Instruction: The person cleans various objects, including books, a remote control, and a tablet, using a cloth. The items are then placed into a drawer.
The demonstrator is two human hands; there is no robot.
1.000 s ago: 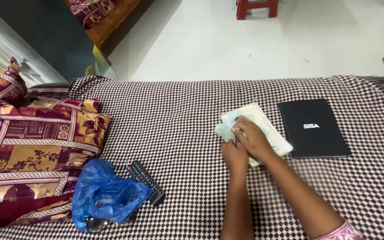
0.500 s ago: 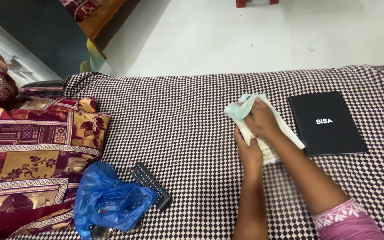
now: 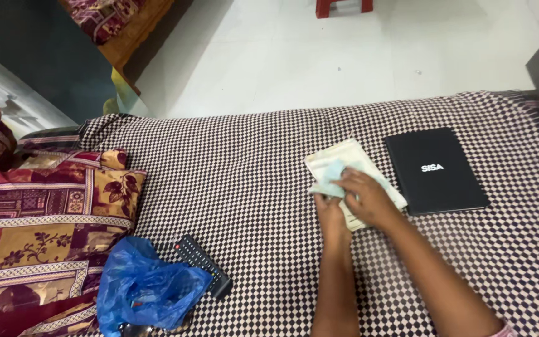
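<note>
The right hand (image 3: 364, 198) lies flat on a pale book (image 3: 344, 159) and presses a light blue cloth (image 3: 330, 176) onto its cover. The fingers (image 3: 346, 181) are bent over the cloth, so the hand is holding it down. The cloth peeks out just past the fingertips, on the far side of the hand.

The left hand (image 3: 332, 215) sits just beside the right hand, touching the near edge of the pale book. It seems to pinch that edge, but the right hand hides part of it, so I cannot tell for sure how tight it grips.

The pale book rests on a bed with a checked cover (image 3: 244, 187), brown and white. A black book (image 3: 435, 170) lies flat just to the right of the right hand, close to the pale book.

Far off to the left of the left hand, nearer to the person, lie a black remote (image 3: 204, 265) and a crumpled blue plastic bag (image 3: 145, 288), touching each other. Past them sits a big patterned pillow (image 3: 45, 218) in red and gold.
</note>
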